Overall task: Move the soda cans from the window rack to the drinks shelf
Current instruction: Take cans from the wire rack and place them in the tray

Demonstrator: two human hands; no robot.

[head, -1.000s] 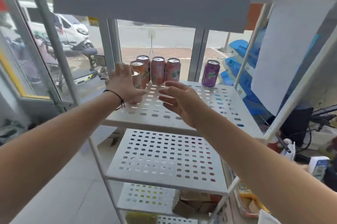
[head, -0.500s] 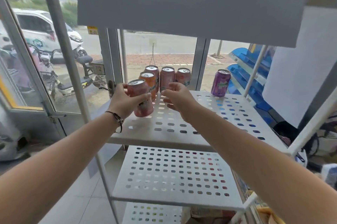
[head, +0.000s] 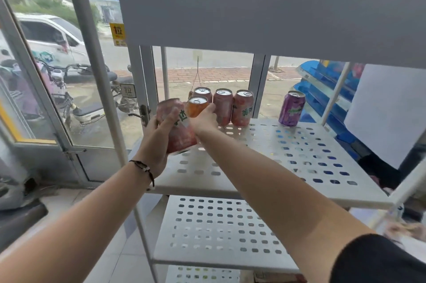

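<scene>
My left hand (head: 159, 142) grips a pink soda can (head: 178, 130), tilted and lifted just above the white perforated rack shelf (head: 288, 163) by the window. My right hand (head: 204, 119) wraps its fingers around an orange can (head: 197, 105) standing at the back of the shelf. Behind and beside it stand three more pink cans (head: 242, 107), close together. A purple can (head: 291, 108) stands alone further right.
The rack has a grey panel (head: 265, 10) overhead and lower perforated shelves (head: 219, 232) below. A white upright post (head: 334, 91) and blue crates (head: 322, 89) are at the right. A glass door (head: 53, 75) is on the left.
My left hand has lifted and tilted the pink can toward me. My right hand has reached further back and closed on the orange can. The camera has moved closer.
</scene>
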